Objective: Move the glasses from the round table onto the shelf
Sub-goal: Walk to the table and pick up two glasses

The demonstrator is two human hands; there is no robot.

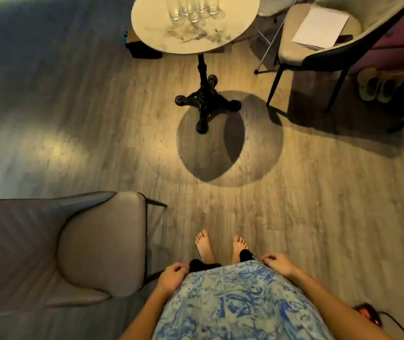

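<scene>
Hasn't started yet I'd say: left hand and right hand hang loose and empty bottom centre, glasses bunched on the round surface up top, so next is stepping closer.

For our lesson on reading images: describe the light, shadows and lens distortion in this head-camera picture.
Head view: warm overhead light throws overlapping oval shadows of the round table onto the floor; the left side goes dim and bluish; the wide-angle lens bends the boards; the glasses are cropped at the top edge.
</scene>
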